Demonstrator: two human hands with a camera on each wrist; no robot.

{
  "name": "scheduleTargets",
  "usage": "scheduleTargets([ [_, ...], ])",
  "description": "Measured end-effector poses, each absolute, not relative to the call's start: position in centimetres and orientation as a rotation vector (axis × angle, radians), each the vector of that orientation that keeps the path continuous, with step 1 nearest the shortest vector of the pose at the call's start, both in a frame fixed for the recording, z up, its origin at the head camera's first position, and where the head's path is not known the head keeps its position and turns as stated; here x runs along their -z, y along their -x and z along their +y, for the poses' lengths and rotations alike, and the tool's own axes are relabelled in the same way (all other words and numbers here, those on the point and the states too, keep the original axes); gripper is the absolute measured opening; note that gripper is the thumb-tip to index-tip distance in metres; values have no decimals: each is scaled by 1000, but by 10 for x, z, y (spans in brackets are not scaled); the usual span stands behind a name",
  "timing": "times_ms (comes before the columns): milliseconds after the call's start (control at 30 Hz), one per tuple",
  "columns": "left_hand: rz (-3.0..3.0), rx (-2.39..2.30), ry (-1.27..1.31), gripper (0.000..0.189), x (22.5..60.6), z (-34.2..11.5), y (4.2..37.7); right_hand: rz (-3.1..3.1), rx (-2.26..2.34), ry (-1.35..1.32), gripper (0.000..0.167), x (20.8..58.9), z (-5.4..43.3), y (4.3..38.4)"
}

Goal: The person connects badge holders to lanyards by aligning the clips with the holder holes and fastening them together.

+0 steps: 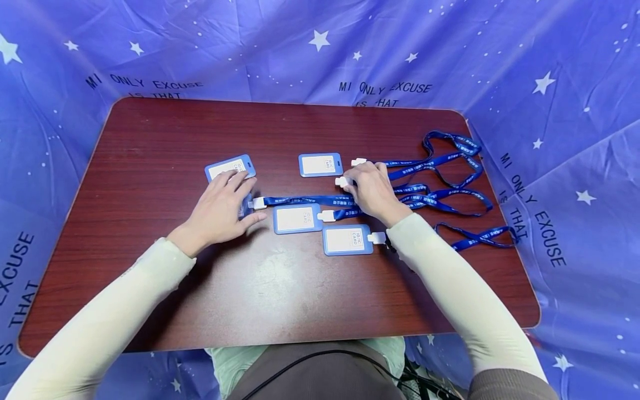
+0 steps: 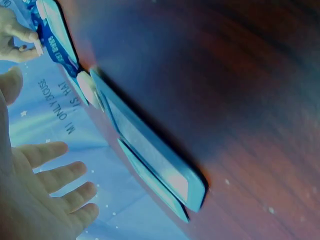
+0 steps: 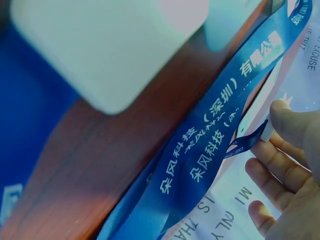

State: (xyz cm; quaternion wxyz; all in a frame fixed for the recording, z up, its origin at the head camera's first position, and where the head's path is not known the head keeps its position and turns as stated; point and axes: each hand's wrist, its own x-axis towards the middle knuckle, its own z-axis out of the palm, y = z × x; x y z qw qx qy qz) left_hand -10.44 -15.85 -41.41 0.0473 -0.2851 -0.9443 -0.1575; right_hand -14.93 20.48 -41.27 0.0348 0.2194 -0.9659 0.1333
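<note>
Fingers of your right hand [image 1: 372, 191] pinch a white clip [image 1: 342, 181], its blue lanyard trailing off past your knuckles. Your left hand [image 1: 220, 208] spreads its straight fingers wide over a clipped badge holder [image 1: 243, 206]; whether they touch it, you can't tell. Just beyond those left fingertips lies a tilted badge holder [image 1: 247, 162]. Past your right fingertips sit a loose badge holder [image 1: 320, 164] and a second clip [image 1: 358, 161]. Between your hands, nearer you, rest two more holders [image 1: 297, 218], with looped lanyards [image 1: 465, 203] out beyond your right hand.
</note>
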Motion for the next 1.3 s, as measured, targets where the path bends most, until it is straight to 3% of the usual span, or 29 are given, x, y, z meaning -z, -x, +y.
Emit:
scheduleTargets([
  [367,-2886,454,802,61,410,-171,116,-2962,-413,-684,23,412,205,147],
  [1300,-3111,366,591,65,413,-192,149,-2936,-416,-704,21,412,204,143],
])
